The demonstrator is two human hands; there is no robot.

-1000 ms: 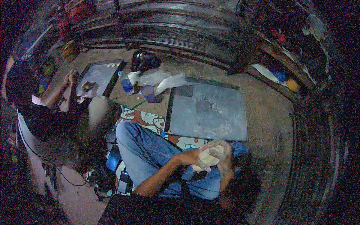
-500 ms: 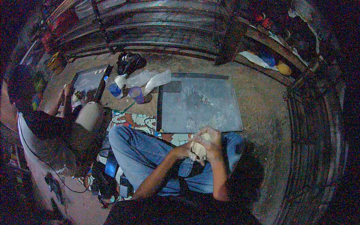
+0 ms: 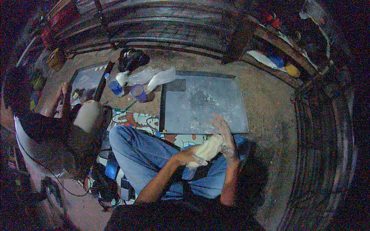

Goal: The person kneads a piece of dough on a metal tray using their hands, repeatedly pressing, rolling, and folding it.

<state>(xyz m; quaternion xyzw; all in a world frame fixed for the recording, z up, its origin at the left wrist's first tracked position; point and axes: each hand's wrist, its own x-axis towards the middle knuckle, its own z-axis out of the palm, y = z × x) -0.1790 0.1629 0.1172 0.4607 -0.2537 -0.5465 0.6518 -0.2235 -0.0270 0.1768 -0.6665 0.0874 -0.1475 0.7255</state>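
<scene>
From my remote seat I'm holding the dough [image 3: 210, 147] between both hands: my left hand [image 3: 185, 157] is grasping its near end, while my right hand [image 3: 228, 144] is standing open, fingers spread, its thumb touching the dough's side. I'm judging it gathered into one long lump – the dividing, if any, is not yet done. Just beyond my right fingers the tray [image 3: 181, 111] is bearing white powder [image 3: 210, 101]; well off to their left, a second tray [image 3: 86, 79] is carrying small pale pieces [image 3: 101, 68].
</scene>
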